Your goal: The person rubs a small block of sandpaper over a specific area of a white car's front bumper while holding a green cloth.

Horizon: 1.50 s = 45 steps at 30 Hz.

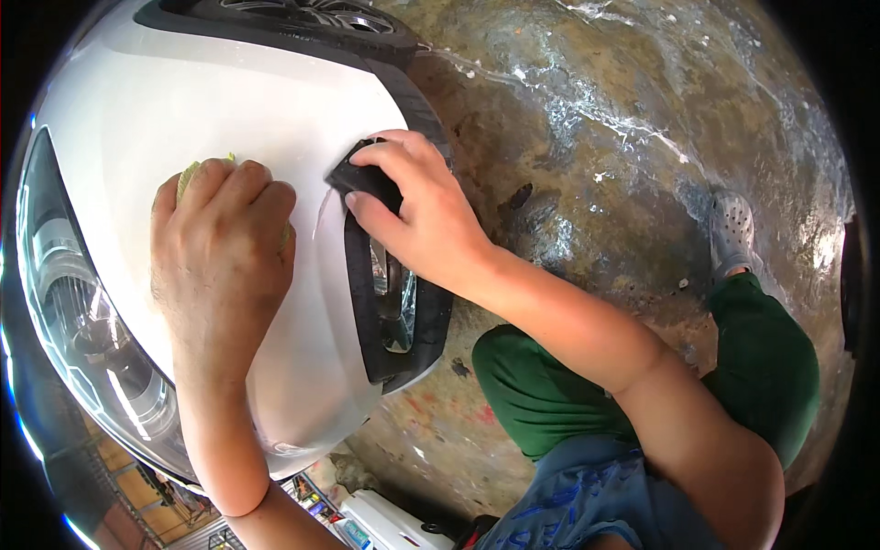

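A white car bumper (247,101) fills the left side of the view. My left hand (220,247) presses on it with bent fingers. A yellow-green cloth or sponge (187,180) peeks out at its knuckles; the hand hides most of it, so its exact kind is unclear. To the right, my right hand (426,206) grips a small black block (374,183) between thumb and fingers. That block rests against the bumper's edge, just above the black fog light surround (367,339). Beside the block, a thin curved line marks the white paint.
A headlight (101,330) curves along the left, and a wheel (321,14) shows at the top. The stained, wet-looking concrete floor (596,183) spreads to the right. My foot wears a grey clog (731,225). A white case-like object (390,522) lies low behind my arms.
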### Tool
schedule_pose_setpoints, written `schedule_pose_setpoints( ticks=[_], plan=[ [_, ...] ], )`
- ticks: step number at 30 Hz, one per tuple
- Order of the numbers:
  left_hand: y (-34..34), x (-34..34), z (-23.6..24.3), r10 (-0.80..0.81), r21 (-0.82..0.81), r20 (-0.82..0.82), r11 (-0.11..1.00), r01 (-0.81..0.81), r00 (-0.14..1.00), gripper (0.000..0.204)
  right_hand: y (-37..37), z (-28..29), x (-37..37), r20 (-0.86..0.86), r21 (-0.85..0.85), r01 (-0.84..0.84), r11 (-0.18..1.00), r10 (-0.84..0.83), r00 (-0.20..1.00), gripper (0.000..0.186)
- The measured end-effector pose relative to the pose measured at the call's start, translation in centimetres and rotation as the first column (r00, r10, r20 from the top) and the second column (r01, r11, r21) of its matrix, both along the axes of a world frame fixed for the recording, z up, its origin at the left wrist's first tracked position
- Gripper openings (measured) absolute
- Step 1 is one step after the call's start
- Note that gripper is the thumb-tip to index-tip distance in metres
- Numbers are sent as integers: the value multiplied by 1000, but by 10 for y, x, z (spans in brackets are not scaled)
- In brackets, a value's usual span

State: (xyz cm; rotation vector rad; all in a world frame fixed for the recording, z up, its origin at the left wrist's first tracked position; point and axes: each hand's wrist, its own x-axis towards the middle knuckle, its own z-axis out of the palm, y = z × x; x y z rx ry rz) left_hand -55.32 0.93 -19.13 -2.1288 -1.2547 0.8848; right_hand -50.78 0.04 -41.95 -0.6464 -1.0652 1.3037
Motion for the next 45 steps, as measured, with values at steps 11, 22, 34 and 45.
schedule_pose_setpoints(
  ticks=[11,22,34,45],
  plan=[
    [-2,-6,2,3,-8,-8,1000,-3,1000,14,-42,17,-9,-55,292,86,952,-73,996,37],
    [-4,1,5,32,-18,-15,999,-32,999,14,15,-34,5,-19,-169,272,947,-279,960,33],
    [55,11,-31,289,-125,-107,945,-301,951,32,72,-8,73,-147,-215,432,876,-466,872,37],
    [143,-5,-78,242,-523,-450,709,-473,860,56,122,59,177,67,-247,479,842,-478,876,41]
  ],
)
